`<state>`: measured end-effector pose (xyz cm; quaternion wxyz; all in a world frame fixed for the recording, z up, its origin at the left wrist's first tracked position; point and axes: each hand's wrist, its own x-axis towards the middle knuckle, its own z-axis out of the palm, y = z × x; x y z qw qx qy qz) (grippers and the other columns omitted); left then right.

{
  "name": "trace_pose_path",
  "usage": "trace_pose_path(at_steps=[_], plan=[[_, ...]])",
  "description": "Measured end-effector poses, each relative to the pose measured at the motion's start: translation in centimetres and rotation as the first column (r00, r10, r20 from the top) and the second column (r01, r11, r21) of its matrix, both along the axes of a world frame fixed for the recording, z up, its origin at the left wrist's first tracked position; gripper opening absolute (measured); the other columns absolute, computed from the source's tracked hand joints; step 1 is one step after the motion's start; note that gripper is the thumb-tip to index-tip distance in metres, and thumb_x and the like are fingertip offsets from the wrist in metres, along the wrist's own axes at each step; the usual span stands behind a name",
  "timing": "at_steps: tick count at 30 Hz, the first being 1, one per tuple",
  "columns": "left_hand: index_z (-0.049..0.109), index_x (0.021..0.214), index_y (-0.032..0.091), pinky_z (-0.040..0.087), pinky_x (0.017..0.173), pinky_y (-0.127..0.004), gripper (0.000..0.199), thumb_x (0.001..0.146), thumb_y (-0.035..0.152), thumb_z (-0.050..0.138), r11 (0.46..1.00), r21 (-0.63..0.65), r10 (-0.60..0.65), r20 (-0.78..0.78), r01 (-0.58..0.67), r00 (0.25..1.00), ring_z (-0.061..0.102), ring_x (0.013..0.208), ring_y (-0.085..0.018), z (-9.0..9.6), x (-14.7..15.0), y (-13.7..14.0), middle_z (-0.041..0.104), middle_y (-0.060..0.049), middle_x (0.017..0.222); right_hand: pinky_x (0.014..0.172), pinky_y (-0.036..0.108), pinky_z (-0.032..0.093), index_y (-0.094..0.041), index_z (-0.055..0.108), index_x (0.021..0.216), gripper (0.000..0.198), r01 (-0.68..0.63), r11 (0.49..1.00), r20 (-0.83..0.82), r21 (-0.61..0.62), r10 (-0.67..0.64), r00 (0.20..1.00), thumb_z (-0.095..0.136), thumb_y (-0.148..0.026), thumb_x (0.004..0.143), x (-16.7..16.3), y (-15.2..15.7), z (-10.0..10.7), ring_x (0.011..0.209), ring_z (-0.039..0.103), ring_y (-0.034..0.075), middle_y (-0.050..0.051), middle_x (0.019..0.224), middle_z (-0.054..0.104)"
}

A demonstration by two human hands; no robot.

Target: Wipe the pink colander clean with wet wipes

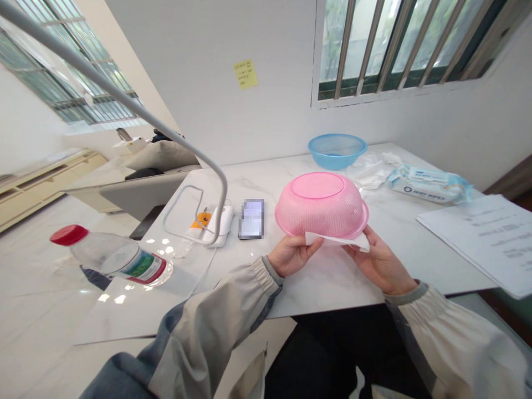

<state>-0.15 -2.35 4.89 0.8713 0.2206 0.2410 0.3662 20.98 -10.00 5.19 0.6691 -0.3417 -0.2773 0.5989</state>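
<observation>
A pink plastic colander (320, 208) is tipped over, its oval base up and tilted toward the back. Along its near rim runs a white wipe (338, 240). My left hand (292, 255) is closed at the near left of the rim, its thumb pressing the wipe. On the near right, my right hand (380, 263) grips the rim and the wipe's other end, its fingers partly hidden beneath. The colander's inside cannot be seen.
Behind stands a blue basket (337, 152) beside crumpled clear plastic (369, 173). A wipes pack (428, 185) and papers (482, 238) lie right. Left are a phone (251, 219), a white device (222, 224), a grey metal arm (166, 130) and a red-capped bottle (112, 255).
</observation>
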Motion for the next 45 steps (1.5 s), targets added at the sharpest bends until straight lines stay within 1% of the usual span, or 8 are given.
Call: trace_pose_path(at_steps=[6,12,17,22,26,32,38,45], plan=[[0.078,0.127,0.020,0.060,0.113,-0.034,0.057,0.076,-0.005,0.080,0.997,0.057,-0.053,0.007,0.052,0.999,0.075,0.124,-0.021,0.0,0.2,-0.4,0.079,-0.005,0.133,0.100,0.028,0.067,-0.030,0.081,0.119,0.036,0.025,0.999,-0.049,-0.025,-0.026,0.998,0.093,-0.035,0.085,0.2,0.6,-1.4,0.116,0.079,0.018,0.000,0.129,0.084],[0.080,0.115,0.016,0.062,0.102,-0.036,0.044,0.074,0.003,0.087,0.985,0.118,-0.122,-0.034,0.125,0.992,0.077,0.109,-0.022,-0.5,0.1,-0.3,0.081,-0.009,0.119,0.098,0.025,0.068,-0.031,0.079,0.132,0.041,0.076,0.995,-0.087,-0.060,-0.081,0.993,0.088,-0.034,0.092,0.3,0.6,-1.6,0.126,0.077,0.018,-0.002,0.135,0.083],[0.079,0.111,0.018,0.063,0.090,-0.035,0.036,0.080,0.027,0.095,0.984,0.137,-0.115,-0.020,0.117,0.993,0.075,0.100,-0.022,-1.1,0.1,0.0,0.080,-0.009,0.110,0.102,0.025,0.068,-0.032,0.078,0.133,0.042,0.099,0.993,-0.081,-0.068,-0.105,0.991,0.087,-0.034,0.092,0.2,0.8,-1.4,0.136,0.073,0.019,-0.001,0.138,0.081],[0.079,0.121,0.021,0.061,0.092,-0.038,0.061,0.073,0.053,0.101,0.962,0.241,-0.125,-0.022,0.126,0.992,0.073,0.118,-0.030,-1.4,0.2,-0.2,0.078,-0.014,0.130,0.098,0.022,0.068,-0.032,0.080,0.127,0.034,0.126,0.988,-0.122,-0.086,-0.136,0.983,0.083,-0.028,0.094,0.4,1.0,-1.6,0.129,0.077,0.018,-0.002,0.133,0.083],[0.079,0.128,0.021,0.061,0.092,-0.040,0.071,0.066,0.041,0.107,0.897,0.367,-0.219,-0.111,0.244,0.969,0.071,0.127,-0.035,-1.0,0.4,-0.7,0.075,-0.018,0.139,0.093,0.018,0.068,-0.032,0.080,0.124,0.032,0.137,0.987,-0.178,-0.080,-0.150,0.972,0.081,-0.023,0.093,0.5,0.9,-1.7,0.119,0.081,0.014,-0.003,0.127,0.085],[0.081,0.122,0.019,0.059,0.086,-0.039,0.066,0.062,0.028,0.108,0.830,0.450,-0.268,-0.198,0.331,0.943,0.076,0.115,-0.036,-0.7,0.8,-1.2,0.080,-0.017,0.120,0.100,0.022,0.068,-0.035,0.078,0.131,0.040,0.115,0.992,-0.161,-0.059,-0.123,0.979,0.083,-0.026,0.092,0.3,0.4,-1.3,0.127,0.077,0.016,-0.005,0.130,0.084],[0.080,0.111,0.014,0.055,0.077,-0.034,0.055,0.073,0.047,0.101,0.896,0.377,-0.165,-0.208,0.234,0.964,0.076,0.097,-0.027,-0.7,1.2,-1.2,0.079,-0.015,0.108,0.097,0.019,0.067,-0.030,0.080,0.125,0.038,0.097,0.993,-0.226,-0.065,-0.109,0.968,0.084,-0.019,0.089,0.0,0.4,-1.1,0.119,0.080,0.014,-0.003,0.127,0.085],[0.079,0.110,0.011,0.052,0.073,-0.029,0.050,0.073,0.040,0.098,0.963,0.234,-0.099,-0.161,0.136,0.982,0.075,0.090,-0.021,-0.4,1.4,-0.8,0.080,-0.012,0.103,0.097,0.023,0.070,-0.028,0.081,0.119,0.038,0.062,0.995,-0.274,-0.078,-0.081,0.958,0.087,-0.011,0.085,-0.2,0.5,-0.9,0.113,0.082,0.014,0.000,0.129,0.085]])
